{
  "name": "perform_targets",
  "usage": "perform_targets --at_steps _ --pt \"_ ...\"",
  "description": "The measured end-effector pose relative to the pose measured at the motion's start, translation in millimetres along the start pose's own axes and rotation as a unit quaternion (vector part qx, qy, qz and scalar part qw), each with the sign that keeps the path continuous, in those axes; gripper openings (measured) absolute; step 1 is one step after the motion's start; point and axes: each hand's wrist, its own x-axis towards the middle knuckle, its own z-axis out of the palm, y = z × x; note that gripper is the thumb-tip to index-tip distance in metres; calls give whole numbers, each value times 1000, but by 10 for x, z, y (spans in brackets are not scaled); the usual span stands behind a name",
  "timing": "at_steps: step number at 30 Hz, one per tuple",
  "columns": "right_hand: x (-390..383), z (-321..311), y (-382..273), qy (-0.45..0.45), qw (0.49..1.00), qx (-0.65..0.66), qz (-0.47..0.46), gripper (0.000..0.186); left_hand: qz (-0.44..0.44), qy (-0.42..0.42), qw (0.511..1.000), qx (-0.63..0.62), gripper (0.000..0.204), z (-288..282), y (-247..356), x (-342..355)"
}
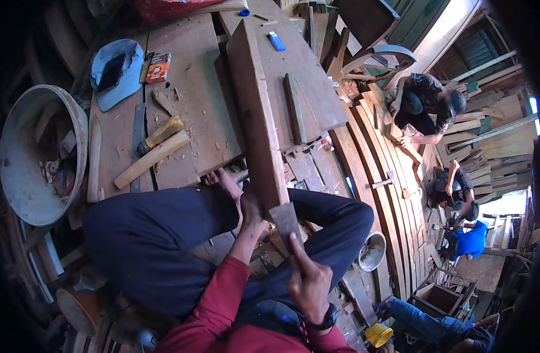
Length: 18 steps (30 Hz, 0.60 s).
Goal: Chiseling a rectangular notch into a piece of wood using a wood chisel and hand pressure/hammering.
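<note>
A long wooden board stands on edge, running from the far bench toward my lap between my bent knees. My left hand grips its near end from the left side, with the fingertips partly hidden by the wood. In my right hand is a wide flat metal blade. The index finger lies stretched along this blade, and its handle is hidden in my palm. The blade's far edge meets the near end of the board. My bare foot shows to the left of the board.
On the bench lie a wooden mallet-like handle, a pale wooden stick, a cap with a phone, and a blue lighter. A large basin stands left. Several people work at right, near a hammer on long planks.
</note>
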Motion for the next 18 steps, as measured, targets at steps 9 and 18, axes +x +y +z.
perform_targets --at_steps 9,18 --pt "266 85 -139 46 999 -12 -12 50 57 -67 964 250 37 -335 -245 269" --pt "473 94 -150 32 999 -41 -12 66 215 5 460 861 27 -606 -583 575"
